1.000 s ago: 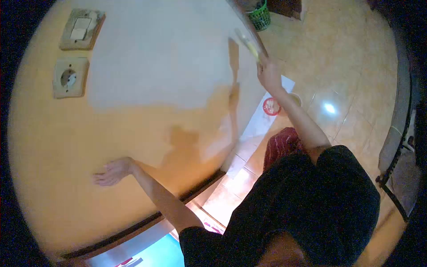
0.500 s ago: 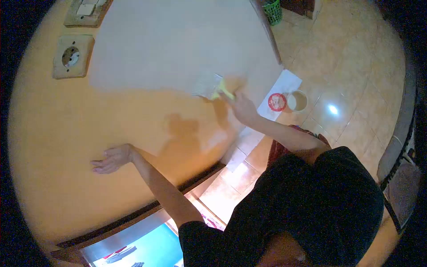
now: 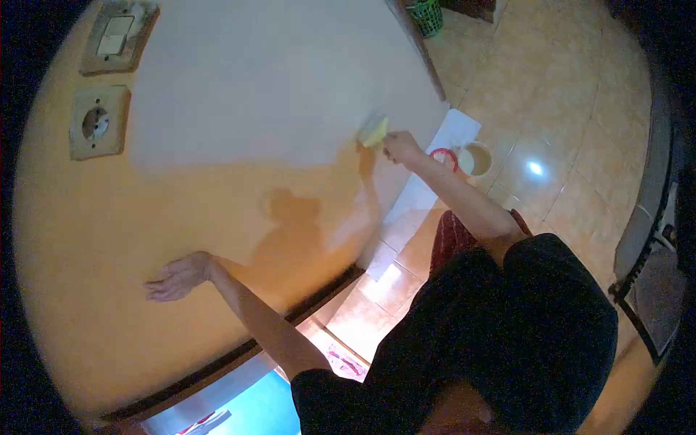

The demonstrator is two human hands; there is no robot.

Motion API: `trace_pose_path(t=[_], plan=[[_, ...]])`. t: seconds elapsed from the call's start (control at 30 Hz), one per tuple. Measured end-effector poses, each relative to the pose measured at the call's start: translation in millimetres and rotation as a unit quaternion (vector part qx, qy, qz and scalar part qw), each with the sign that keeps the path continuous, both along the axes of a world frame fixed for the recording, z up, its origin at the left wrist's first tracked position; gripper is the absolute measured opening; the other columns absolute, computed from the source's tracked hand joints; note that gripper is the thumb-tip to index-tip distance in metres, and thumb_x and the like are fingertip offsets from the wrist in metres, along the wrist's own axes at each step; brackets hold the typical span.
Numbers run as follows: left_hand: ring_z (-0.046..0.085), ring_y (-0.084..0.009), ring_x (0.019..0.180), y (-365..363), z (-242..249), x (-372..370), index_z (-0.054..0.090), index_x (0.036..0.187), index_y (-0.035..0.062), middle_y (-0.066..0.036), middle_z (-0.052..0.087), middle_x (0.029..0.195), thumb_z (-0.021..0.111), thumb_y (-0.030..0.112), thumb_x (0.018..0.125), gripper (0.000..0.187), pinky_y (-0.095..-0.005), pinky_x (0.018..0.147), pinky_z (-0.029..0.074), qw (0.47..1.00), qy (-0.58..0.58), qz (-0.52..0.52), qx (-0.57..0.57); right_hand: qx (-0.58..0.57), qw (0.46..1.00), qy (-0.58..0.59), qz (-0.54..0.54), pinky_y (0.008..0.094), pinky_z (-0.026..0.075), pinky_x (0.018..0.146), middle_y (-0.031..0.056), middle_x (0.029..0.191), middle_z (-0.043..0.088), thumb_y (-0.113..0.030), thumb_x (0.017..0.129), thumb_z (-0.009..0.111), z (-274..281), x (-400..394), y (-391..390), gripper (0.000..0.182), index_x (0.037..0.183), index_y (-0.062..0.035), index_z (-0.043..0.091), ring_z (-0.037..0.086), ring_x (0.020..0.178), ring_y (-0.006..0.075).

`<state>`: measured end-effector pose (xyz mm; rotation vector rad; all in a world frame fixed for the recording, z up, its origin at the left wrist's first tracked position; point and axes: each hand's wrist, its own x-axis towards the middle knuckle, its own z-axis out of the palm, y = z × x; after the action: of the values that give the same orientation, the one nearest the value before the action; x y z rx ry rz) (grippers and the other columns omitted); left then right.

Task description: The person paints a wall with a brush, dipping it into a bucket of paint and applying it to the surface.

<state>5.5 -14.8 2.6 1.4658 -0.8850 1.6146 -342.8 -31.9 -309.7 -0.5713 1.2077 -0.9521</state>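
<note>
Paintbrush [image 3: 374, 131], yellow-handled, sits clamped in the right hand [image 3: 401, 146] right of centre, its bristles pressed to the wall [image 3: 239, 196] where pale fresh paint meets the orange. Left hand [image 3: 174, 279], fingers spread and holding nothing, leans flat on the orange wall at lower left. A paint tub [image 3: 478, 159] stands on the tiled floor [image 3: 565, 109].
</note>
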Motion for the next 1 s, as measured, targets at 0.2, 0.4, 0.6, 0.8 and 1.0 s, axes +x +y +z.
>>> trace_pose_path(t=[0.2,0.4,0.6,0.8,1.0], plan=[[0.028,-0.0373,0.125,-3,-7,22,0.034,0.129,0.0006,-0.021,0.03,0.135,0.022,0.039,0.095,0.053,-0.05,0.098,0.025,0.996,-0.017,0.09,0.005,-0.146,0.989,-0.023,-0.007,0.0214,0.033,0.037,-0.002,0.063,0.054,-0.028,0.087,0.055,141,-71,13,0.033,0.115,-0.0112,0.058,0.043,0.044,0.0054],[0.029,-0.0376,0.124,4,4,6,0.034,0.128,-0.0001,-0.022,0.029,0.135,0.023,0.04,0.095,0.054,-0.0492,0.098,0.026,0.999,-0.002,0.048,0.003,-0.283,0.956,-0.069,-0.042,0.0185,0.028,0.039,-0.0008,0.068,0.054,-0.028,0.09,0.05,169,-111,-14,0.038,0.124,-0.0115,0.05,0.039,0.047,0.004],[0.03,-0.0397,0.122,2,-3,3,0.033,0.128,-0.002,-0.025,0.028,0.135,0.023,0.037,0.095,0.052,-0.0498,0.097,0.027,0.999,-0.02,0.036,-0.01,-0.136,0.99,0.034,0.012,0.0202,0.031,0.039,0.0013,0.066,0.058,-0.032,0.088,0.053,-4,-105,-34,0.041,0.123,-0.0103,0.051,0.04,0.046,0.0045],[0.029,-0.0403,0.122,7,-3,12,0.033,0.128,-0.0022,-0.025,0.03,0.132,0.022,0.035,0.096,0.051,-0.0512,0.097,0.026,0.994,-0.054,0.09,0.016,-0.135,0.945,0.296,0.041,0.0302,0.047,0.053,0.0089,0.068,0.063,-0.028,0.083,0.055,-199,-91,-2,0.028,0.101,-0.0078,0.064,0.057,0.052,0.0184],[0.029,-0.0383,0.122,7,-3,2,0.034,0.125,-0.0038,-0.021,0.035,0.129,0.022,0.035,0.095,0.051,-0.0503,0.097,0.027,0.998,-0.012,0.066,-0.01,-0.214,0.816,0.523,0.116,0.0346,0.049,0.057,0.0119,0.064,0.063,-0.028,0.08,0.051,-164,-95,-34,0.028,0.08,-0.0041,0.066,0.062,0.058,0.0223]])
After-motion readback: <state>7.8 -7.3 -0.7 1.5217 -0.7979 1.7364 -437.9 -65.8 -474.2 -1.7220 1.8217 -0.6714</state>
